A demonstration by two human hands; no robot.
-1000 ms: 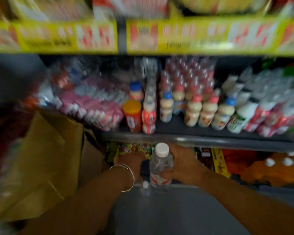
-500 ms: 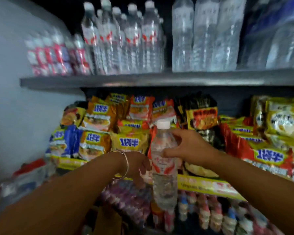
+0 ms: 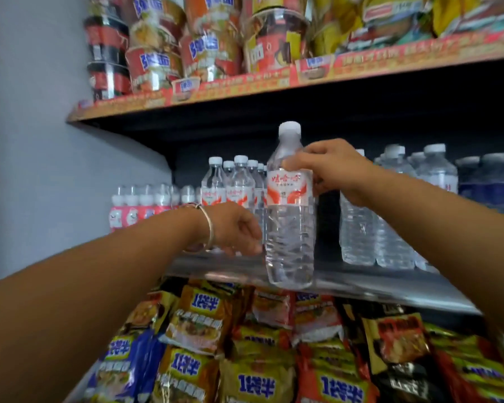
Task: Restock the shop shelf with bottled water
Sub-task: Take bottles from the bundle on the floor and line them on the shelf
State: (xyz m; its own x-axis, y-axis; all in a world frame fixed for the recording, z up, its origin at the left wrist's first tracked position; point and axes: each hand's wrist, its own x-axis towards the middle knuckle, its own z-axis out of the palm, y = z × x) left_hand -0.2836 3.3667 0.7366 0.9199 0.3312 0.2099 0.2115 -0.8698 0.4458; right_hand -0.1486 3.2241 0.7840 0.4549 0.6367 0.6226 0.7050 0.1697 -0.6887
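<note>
A clear water bottle [image 3: 290,228] with a white cap and a red-and-white label hangs upright in front of the grey metal shelf [image 3: 376,289], its base just below the shelf's front edge. My right hand [image 3: 329,170] grips it around the shoulder and the top of the label. My left hand [image 3: 234,228], with a bangle at the wrist, sits low at the bottle's left side, fingers loosely curled and holding nothing. Behind it stands a row of matching bottles [image 3: 239,184]. A dark gap [image 3: 328,228] lies on the shelf just right of the held bottle.
Plain clear bottles [image 3: 390,213] and dark blue bottles [image 3: 489,184] fill the shelf's right side, small pink bottles [image 3: 134,207] its left. Cup noodles [image 3: 157,45] stand on the shelf above, noodle packets [image 3: 245,359] below. A grey wall [image 3: 35,141] closes the left.
My right hand has lifted the bottle from floor level up past the noodle packets to the water shelf. My left hand rose alongside it, and my view tilted upward.
</note>
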